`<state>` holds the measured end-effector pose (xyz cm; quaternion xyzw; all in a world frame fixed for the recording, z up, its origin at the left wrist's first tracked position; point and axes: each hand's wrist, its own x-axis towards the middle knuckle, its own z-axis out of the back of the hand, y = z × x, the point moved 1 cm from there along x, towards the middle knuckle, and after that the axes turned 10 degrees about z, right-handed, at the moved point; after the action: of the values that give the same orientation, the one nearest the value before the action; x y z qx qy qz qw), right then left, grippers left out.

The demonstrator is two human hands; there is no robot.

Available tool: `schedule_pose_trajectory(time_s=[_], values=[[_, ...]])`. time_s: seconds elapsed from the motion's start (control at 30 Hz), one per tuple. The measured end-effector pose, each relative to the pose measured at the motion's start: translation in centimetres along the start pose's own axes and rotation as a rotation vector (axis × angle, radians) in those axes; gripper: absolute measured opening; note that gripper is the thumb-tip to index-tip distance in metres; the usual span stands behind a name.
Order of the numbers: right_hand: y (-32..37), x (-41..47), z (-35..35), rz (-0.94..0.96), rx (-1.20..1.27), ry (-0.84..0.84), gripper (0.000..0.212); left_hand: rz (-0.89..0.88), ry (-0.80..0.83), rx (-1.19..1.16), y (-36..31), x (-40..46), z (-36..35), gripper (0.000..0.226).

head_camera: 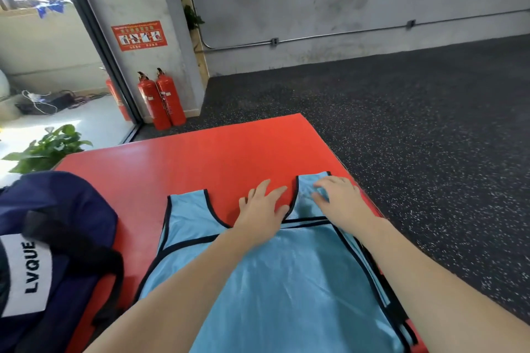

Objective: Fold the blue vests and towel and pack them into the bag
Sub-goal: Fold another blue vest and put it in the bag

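Observation:
A light blue vest (286,281) with black trim lies flat on the red mat (200,157), straps pointing away from me. More blue fabric edges show under its right side. My left hand (263,206) rests flat with straight fingers in the neck opening, partly on the mat. My right hand (338,198) presses the right shoulder strap with spread fingers. The navy bag (66,238) with a white "LVQUE" label sits at the left on the mat. No towel is in view.
Dark speckled floor (415,137) surrounds the mat on the right and beyond. Two red fire extinguishers (160,100) stand against a pillar at the back left. A green plant (48,146) is beside the mat's far left corner.

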<state>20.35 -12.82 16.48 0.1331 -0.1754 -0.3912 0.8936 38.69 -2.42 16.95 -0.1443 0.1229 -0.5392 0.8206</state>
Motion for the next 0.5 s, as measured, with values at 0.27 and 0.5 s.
schedule_pose_trajectory(time_s=[0.27,0.5], values=[[3.2,-3.7,1.6,0.216,-0.059,0.175,0.030,0.153,-0.137,-0.115,12.7,-8.5,4.2,0.045],[2.0,-6.1,2.2,0.093,-0.110,0.210,0.034,0.264,-0.092,-0.241,17.5,-10.8,6.7,0.048]])
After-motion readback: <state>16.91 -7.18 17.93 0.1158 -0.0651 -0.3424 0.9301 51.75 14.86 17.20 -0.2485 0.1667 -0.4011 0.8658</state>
